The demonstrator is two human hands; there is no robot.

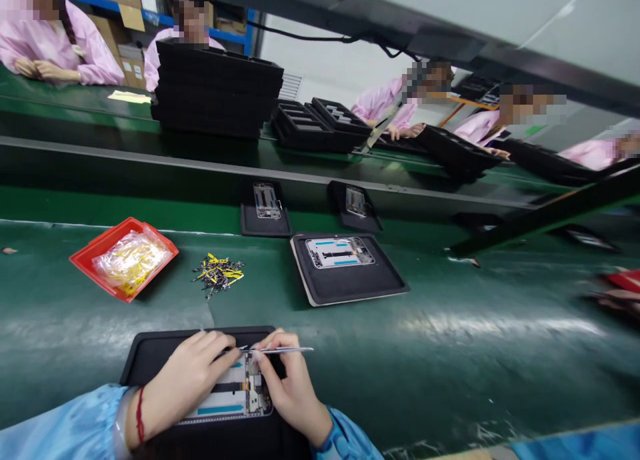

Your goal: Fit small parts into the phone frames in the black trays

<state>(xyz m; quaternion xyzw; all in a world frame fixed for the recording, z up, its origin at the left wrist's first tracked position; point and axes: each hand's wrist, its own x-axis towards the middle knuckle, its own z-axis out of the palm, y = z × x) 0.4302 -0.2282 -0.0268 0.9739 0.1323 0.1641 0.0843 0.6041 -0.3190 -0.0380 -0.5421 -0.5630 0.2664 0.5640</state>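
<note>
Across the green worktop, a black tray lies nearest the person, its rim probably there to stop sliding; the opened phone rests on it beneath both hands: the left hand curls over it, perhaps steadying, any pinch impossible to tell, while the right hand pinches slim tweezers, seemingly for fine control

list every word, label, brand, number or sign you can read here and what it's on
No text can be read anywhere.
Carton at the back: any print is too small and blurred.
Nearest phone part: any markings are too small.
Plastic bag: no readable lettering.
</note>
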